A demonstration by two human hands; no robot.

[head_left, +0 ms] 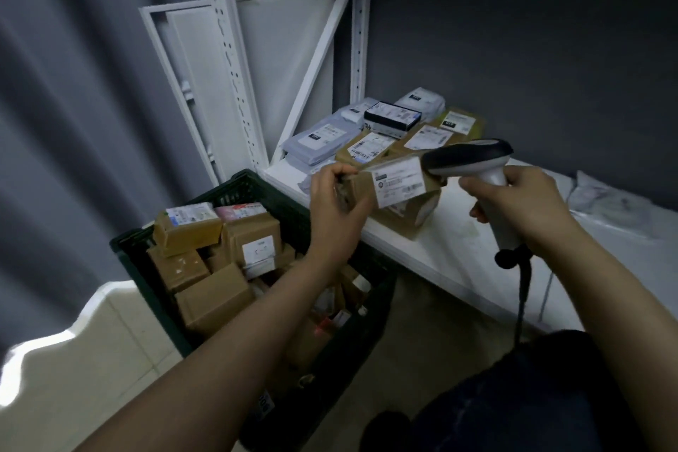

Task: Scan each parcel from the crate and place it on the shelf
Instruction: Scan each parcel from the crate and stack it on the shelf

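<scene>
Head: parcel (398, 182), scanner (473, 156) above crowded shelf (458, 249) — boxes (367, 150), mailers (319, 138) (crate (257, 187) beside).

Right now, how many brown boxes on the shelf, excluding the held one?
4: three boxes in a row beyond the scanner, one below the held box. Others may be hidden.

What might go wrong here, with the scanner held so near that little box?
The barcode scanner sits very close to the label of the small cardboard parcel, at its edge, so the read may fail. The left hand grips the parcel by one end only, above the shelf edge and the crate; it might slip. The scanner cable hanging below the right hand could snag on the shelf edge.
</scene>
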